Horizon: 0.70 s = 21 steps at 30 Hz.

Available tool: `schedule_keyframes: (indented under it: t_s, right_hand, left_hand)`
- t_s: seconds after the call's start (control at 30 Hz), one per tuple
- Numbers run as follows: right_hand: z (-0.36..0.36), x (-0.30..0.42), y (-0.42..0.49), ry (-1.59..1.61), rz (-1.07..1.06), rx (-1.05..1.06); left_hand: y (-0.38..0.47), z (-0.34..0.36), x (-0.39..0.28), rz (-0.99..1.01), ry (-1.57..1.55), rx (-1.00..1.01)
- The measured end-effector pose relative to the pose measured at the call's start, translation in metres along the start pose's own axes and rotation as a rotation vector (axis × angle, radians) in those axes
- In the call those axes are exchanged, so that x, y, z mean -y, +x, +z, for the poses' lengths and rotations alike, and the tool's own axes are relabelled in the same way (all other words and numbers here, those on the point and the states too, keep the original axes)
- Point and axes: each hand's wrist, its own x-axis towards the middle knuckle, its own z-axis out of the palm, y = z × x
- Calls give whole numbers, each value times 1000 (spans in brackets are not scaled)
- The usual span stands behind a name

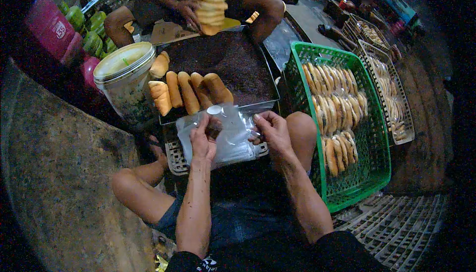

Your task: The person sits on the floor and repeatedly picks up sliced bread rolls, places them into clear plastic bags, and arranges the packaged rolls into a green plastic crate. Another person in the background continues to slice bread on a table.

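My left hand [203, 140] holds the near left part of a clear plastic bag [241, 114]. With thumb and fingertips, my right hand [273, 128] pinches the bag's right side. Below both hands a stack of clear plastic bags [230, 151] lies over a cream plastic basket [174, 158] between my knees. A white round patch [214, 110] shows at the upper edge of the plastic. Just beyond, several elongated bread buns [189, 91] lie side by side on a dark tray [238, 62]. Some bun ends are hidden behind the plastic.
To the right, a green plastic crate [321, 186] holds rows of bagged buns [336, 112]. A lidded plastic bucket [124, 82] stands left of the tray. Opposite, a person's hand [189, 13] grips a blurred stack of buns [209, 11]. Another crate [386, 86] stands farther right.
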Motion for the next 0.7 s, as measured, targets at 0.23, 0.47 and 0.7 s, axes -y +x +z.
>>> schedule_keyframes:
  t_s: [0.23, 0.47, 0.7]
  right_hand:
    - [69, -27, 124, -1253, -505, 73]
    - [88, 43, 217, -1299, -287, -71]
    - [17, 148, 68, -659, -692, 16]
  left_hand:
    - [48, -21, -75, 552, 48, -673]
    - [53, -35, -95, 437, 61, -568]
    - [81, -25, -94, 526, 266, -509]
